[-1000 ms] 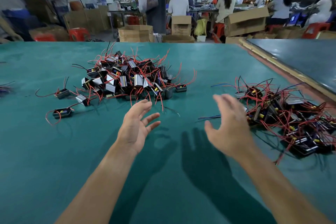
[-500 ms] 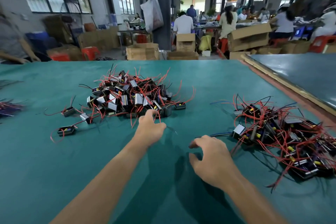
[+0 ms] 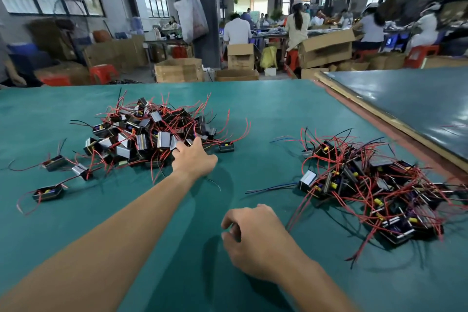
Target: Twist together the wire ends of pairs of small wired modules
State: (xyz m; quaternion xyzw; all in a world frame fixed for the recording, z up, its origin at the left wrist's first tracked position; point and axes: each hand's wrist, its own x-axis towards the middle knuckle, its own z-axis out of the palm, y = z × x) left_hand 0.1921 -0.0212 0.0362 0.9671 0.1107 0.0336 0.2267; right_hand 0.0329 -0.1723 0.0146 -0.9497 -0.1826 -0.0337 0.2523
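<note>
On the left of the green desk [image 3: 266, 109] three stray modules [image 3: 48, 192] lie apart from one another, each trailing red wire. Just right of them stands the big pile [image 3: 141, 134] of modules, black cases with silver sides, red and black wire ends sticking up and out. The left hand [image 3: 195, 159] is stretched out to the pile's near right edge, knuckles up, fingertips buried among the cases. I cannot tell whether its grip has closed on one. A single module [image 3: 226, 146] sits just beyond the hand, clear of the pile. Nearer the camera, the right hand [image 3: 255, 238] hovers over bare desk with fingers loosely curled, its grip slack and holding nothing. To the right sprawls a flatter heap [image 3: 367, 185] of modules in a tangle of red, black and blue wires. A second desk [image 3: 405, 99] adjoins at far right.
</note>
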